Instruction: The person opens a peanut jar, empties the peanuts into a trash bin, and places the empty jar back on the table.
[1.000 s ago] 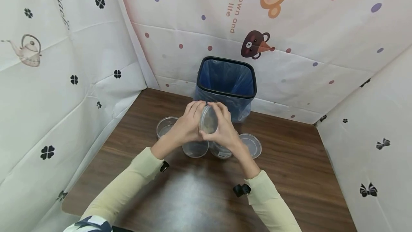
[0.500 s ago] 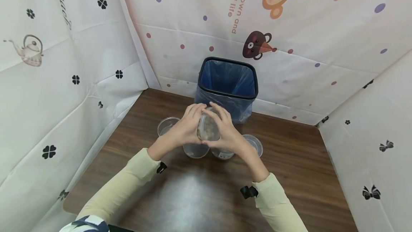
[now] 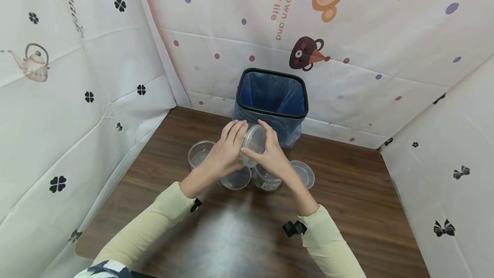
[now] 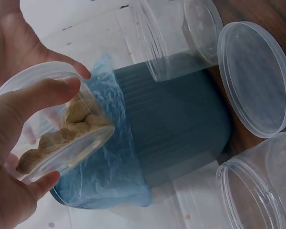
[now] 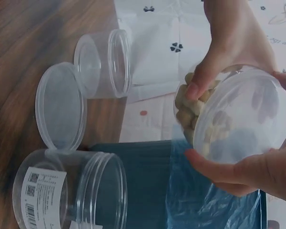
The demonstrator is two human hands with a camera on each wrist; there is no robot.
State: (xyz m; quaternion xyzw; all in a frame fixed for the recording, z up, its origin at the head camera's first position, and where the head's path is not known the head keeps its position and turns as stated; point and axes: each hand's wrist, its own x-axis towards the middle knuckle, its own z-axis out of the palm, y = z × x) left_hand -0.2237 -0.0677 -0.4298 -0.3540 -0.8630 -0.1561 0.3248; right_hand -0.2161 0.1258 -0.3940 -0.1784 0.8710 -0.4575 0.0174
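Above the table my two hands hold a clear plastic jar [image 5: 183, 112] on its side, its lid facing right. My left hand [image 3: 227, 149] grips the jar's body, thumb on the near wall in the left wrist view. My right hand [image 3: 275, 158] grips the rim of the translucent lid [image 3: 257, 143], thumb and fingers spread across it. Tan, lumpy pieces like unshelled peanuts [image 4: 78, 114] lie along the jar's lower side. The lid sits on the jar's mouth; whether it is tight I cannot tell.
A blue bin [image 3: 272, 72] with a plastic liner stands behind the hands. An open clear jar [image 3: 199, 156] is at left, a labelled open jar [image 3: 267, 182] at centre. One loose lid [image 3: 235, 180] lies between them, another lid [image 3: 305, 175] to the right.
My right hand has shifted its hold from fingers overlapping my left hand to the lid's rim. The jar has turned slightly, and its lid sits further right and higher.
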